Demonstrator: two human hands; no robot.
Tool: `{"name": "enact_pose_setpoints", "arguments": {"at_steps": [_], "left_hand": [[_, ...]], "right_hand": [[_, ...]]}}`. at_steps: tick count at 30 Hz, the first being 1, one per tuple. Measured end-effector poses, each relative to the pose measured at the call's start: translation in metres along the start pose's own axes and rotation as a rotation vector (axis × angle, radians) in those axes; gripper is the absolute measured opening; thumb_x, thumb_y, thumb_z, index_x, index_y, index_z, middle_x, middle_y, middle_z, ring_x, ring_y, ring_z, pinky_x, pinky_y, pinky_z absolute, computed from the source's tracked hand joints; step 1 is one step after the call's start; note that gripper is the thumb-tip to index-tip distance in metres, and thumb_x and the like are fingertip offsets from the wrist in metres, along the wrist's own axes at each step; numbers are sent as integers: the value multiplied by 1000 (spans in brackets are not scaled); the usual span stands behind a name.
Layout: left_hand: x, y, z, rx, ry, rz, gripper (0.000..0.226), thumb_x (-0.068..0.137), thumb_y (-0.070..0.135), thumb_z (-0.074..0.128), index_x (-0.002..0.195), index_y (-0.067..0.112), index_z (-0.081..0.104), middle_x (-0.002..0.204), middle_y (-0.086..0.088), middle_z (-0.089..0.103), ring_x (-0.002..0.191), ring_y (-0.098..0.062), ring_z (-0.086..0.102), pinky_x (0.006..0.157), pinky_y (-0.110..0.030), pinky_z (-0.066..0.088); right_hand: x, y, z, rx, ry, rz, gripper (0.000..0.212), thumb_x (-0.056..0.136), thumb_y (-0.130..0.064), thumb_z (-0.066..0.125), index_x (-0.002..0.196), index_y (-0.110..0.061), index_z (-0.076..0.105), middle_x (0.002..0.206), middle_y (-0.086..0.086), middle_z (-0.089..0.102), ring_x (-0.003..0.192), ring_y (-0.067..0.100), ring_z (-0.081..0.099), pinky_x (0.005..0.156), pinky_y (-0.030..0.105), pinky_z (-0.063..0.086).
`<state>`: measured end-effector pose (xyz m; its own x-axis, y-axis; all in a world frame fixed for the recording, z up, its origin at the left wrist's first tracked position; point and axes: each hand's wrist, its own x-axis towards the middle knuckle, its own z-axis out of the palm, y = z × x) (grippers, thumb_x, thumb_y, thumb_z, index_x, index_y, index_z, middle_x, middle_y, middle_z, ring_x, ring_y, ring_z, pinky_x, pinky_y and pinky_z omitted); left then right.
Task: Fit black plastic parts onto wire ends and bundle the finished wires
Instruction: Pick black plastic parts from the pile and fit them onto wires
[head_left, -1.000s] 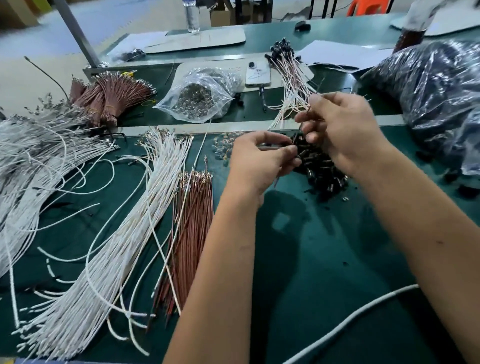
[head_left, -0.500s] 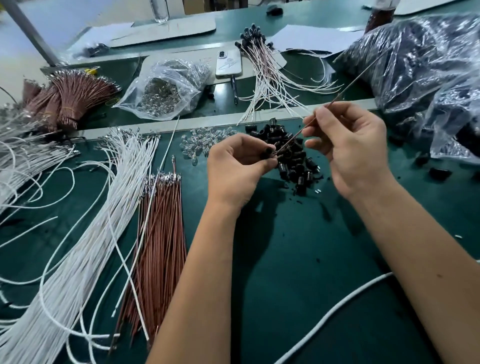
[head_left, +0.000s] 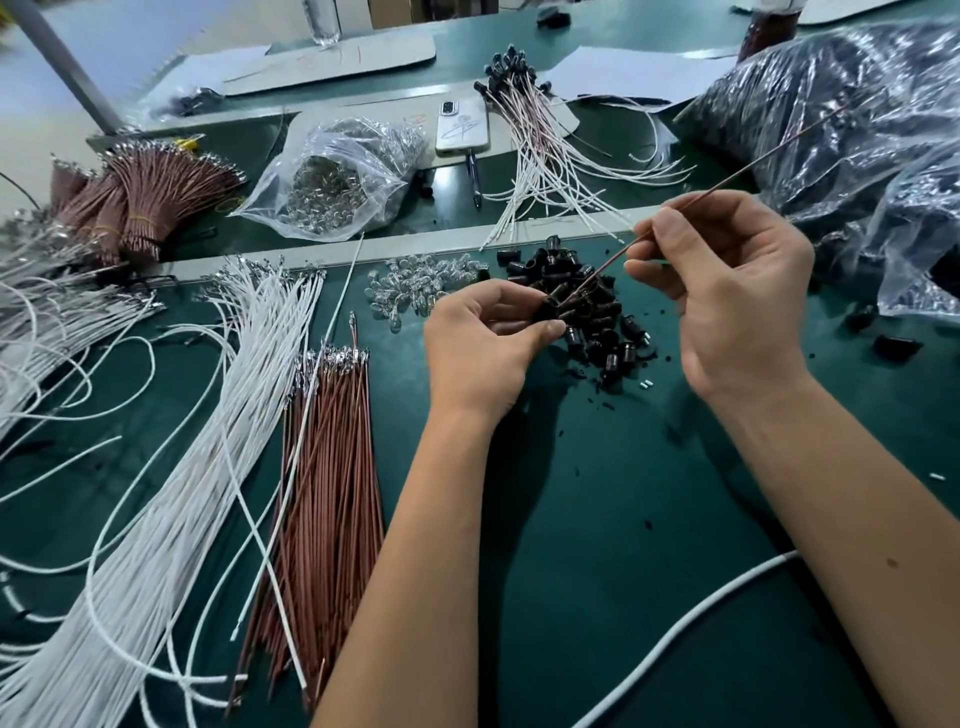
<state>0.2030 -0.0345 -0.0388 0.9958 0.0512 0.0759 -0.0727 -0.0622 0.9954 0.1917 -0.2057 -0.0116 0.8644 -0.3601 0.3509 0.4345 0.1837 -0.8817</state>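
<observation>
My left hand (head_left: 488, 348) pinches a small black plastic part (head_left: 548, 310) just in front of a heap of loose black parts (head_left: 582, 296) on the green table. My right hand (head_left: 727, 291) pinches a thin brown wire (head_left: 737, 174) that slants up to the right; its lower end meets the black part. Brown wires (head_left: 327, 467) and white wires (head_left: 171, 493) lie in long piles to the left. A fan of finished white wires with black ends (head_left: 540, 140) lies at the back.
A clear bag of small metal parts (head_left: 332, 187), a phone (head_left: 462, 127) and bundled brown wires (head_left: 130, 197) sit at the back. Loose clear bulbs (head_left: 410, 288) lie by the heap. A big plastic bag of dark parts (head_left: 872, 156) fills the right. A thick white cable (head_left: 691, 629) crosses the front.
The view has tilted down and shifted. My right hand now holds a brown wire whose end goes into the black part in my left hand.
</observation>
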Motion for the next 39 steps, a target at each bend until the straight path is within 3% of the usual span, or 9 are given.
{"name": "enact_pose_setpoints", "arguments": {"at_steps": [8,12,18,25,31,39], "left_hand": [[3,-2,1,-24,-28,-31,25,73,-6,84,90,11,78,80,-7,78,70,-12,73,66,-20,54],[3,-1,0,-131,-55,-47,21,81,-9,77,98,4,76,81,-14,77,76,-20,75,75,-24,59],[0,2,1,-328,-119,-96,16,89,-10,66,101,-1,72,85,-15,76,74,-21,74,76,-26,62],[-2,4,5,-235,-168,-75,23,88,-7,70,111,-6,68,92,-25,74,72,-25,73,72,-29,62],[-2,2,3,-173,-154,-37,16,84,-4,77,94,-4,66,83,-24,74,70,-27,75,71,-33,62],[-1,2,-1,-143,-79,43,15,78,-6,81,89,0,72,79,-17,76,71,-23,74,68,-25,57]], "right_hand": [[2,2,-2,6,-5,12,5,96,-4,70,93,-8,69,83,8,74,72,22,71,67,29,60],[2,2,-2,20,-6,33,5,96,-4,70,93,-8,69,83,8,74,72,21,71,67,29,60],[3,4,-2,25,-55,94,5,97,-2,68,95,-6,67,84,8,73,71,19,70,62,26,59],[0,8,0,-67,-158,136,11,88,0,78,92,-9,72,78,10,76,72,22,74,65,25,59],[0,9,0,-49,-123,130,12,86,0,80,91,-6,71,75,10,76,71,23,76,66,25,59],[-1,9,0,-102,-137,191,10,87,-1,80,89,-6,72,77,11,76,71,23,76,61,25,59]]}}
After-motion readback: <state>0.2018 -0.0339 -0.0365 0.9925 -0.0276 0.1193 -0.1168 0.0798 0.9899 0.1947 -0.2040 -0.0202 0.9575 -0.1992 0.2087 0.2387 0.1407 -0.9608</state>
